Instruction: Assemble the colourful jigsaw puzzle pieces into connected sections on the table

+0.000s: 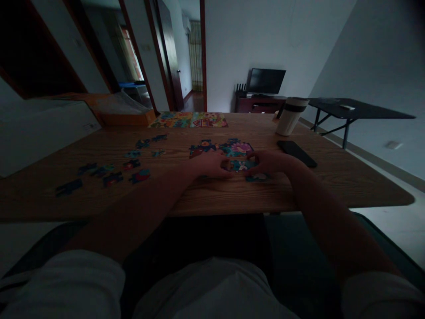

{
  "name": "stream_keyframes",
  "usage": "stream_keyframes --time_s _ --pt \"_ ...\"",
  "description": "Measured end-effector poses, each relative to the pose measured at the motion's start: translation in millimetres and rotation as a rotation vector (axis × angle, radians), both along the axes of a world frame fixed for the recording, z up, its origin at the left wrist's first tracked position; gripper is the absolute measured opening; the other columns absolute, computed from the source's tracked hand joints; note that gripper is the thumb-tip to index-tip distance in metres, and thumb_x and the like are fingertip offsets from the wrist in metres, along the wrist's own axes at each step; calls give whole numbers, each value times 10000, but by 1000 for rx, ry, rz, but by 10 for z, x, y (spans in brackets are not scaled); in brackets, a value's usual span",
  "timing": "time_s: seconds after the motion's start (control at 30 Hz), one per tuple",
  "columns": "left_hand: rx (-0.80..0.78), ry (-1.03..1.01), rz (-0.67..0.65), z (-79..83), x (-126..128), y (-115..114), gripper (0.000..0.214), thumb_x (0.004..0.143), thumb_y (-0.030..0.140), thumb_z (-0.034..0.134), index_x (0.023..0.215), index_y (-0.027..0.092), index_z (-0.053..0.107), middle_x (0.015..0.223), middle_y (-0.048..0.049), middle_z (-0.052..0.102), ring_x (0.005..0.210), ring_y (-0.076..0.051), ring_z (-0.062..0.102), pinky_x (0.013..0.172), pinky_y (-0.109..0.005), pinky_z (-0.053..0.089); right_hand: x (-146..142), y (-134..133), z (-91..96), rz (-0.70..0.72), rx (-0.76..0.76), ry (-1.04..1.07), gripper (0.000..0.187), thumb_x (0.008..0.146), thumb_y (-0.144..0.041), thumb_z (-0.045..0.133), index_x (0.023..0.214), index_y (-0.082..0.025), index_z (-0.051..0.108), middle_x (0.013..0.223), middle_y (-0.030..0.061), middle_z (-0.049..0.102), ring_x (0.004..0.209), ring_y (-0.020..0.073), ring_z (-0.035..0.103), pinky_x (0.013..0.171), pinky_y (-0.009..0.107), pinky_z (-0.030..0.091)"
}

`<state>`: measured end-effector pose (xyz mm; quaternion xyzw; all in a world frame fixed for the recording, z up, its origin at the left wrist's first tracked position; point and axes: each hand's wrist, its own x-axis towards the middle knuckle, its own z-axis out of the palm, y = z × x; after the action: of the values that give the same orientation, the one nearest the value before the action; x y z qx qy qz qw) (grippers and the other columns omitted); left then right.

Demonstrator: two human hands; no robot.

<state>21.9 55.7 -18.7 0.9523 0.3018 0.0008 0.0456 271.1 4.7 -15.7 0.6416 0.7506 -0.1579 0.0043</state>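
1. On the left of the wooden table (219, 195), we saw loose jigsaw pieces (113, 179) scattered.
2. Near the far edge lay a colourful printed sheet (189, 119).
3. Our left hand (212, 163) curved, thumb and fingers parted, at the left end of a blue puzzle strip (241, 165); we could not tell whether it gripped.
4. The strip lay between our hands, beside a larger joined section (237, 148).
5. Our right hand (268, 160) curved likewise at the right end, its hold equally unclear to us.
6. Farther right, a pale cup (292, 119) stood beyond a black phone (297, 153).
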Motion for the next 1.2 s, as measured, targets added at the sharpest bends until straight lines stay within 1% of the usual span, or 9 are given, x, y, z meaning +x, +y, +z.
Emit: stream_keyframes --time_s 0.1,0.27,0.43,0.57,0.63,0.7,0.77,0.9,1.2 --pt "-20 58 13 34 -39 17 505 853 629 591 1106 213 724 1245 -111 626 1059 -279 599 964 -377 466 -4 -2 4 -12 18 -3 931 690 -790 727 1399 -195 628 1284 144 681 1056 324 677 928 413 518" --pt "-19 81 -13 75 -98 33 508 864 603 582 1121 188 723 1267 -129 618 1097 -290 595 973 -377 464 -15 -37 49 29 3 20 838 713 -730 748 1350 -191 669 1176 123 719 960 293 690 868 391 530" --pt "3 55 23 17 -90 42 557 855 654 586 1170 215 718 1312 -121 604 1162 -306 575 1012 -394 447 10 -44 64 72 -24 39 889 702 -731 752 1402 -197 632 1135 101 723 919 272 689 839 361 523" --pt "38 3 29 -47 -14 1 600 842 724 587 1161 235 722 1264 -111 626 1172 -314 564 1021 -404 441 38 -29 45 124 -19 58 875 700 -735 752 1391 -209 637 1150 97 716 939 269 685 823 351 520" --pt "48 -23 9 -60 31 -37 578 851 714 592 1147 237 729 1231 -107 643 1169 -316 566 1020 -411 442 49 -21 44 120 -26 65 848 718 -715 750 1391 -212 636 1127 95 721 925 266 687 801 347 520" --pt "59 -44 -10 -60 67 -77 533 869 679 593 1110 227 741 1195 -105 659 1161 -314 573 1020 -410 441 61 -12 51 112 -48 80 790 770 -665 730 1402 -202 629 1123 98 725 925 261 691 802 341 522" --pt "58 -65 -24 -54 92 -108 492 882 640 596 1077 215 750 1159 -105 672 1144 -306 583 1021 -400 441 79 2 62 113 -80 115 656 848 -580 678 1378 -195 650 1140 99 730 938 254 694 826 335 525" --pt "19 -97 -29 -59 123 -124 448 883 585 611 1087 211 749 1085 -106 692 1087 -289 601 989 -391 461 126 42 58 130 -94 159 406 926 -418 578 1240 -216 738 1169 75 739 967 250 696 865 340 534" --pt "-60 -167 63 -151 166 -68 436 794 546 691 1068 210 739 1062 -92 696 1032 -274 617 918 -375 505 131 51 40 115 -40 122 375 921 -363 568 1212 -218 755 1163 64 744 962 246 695 860 333 537"
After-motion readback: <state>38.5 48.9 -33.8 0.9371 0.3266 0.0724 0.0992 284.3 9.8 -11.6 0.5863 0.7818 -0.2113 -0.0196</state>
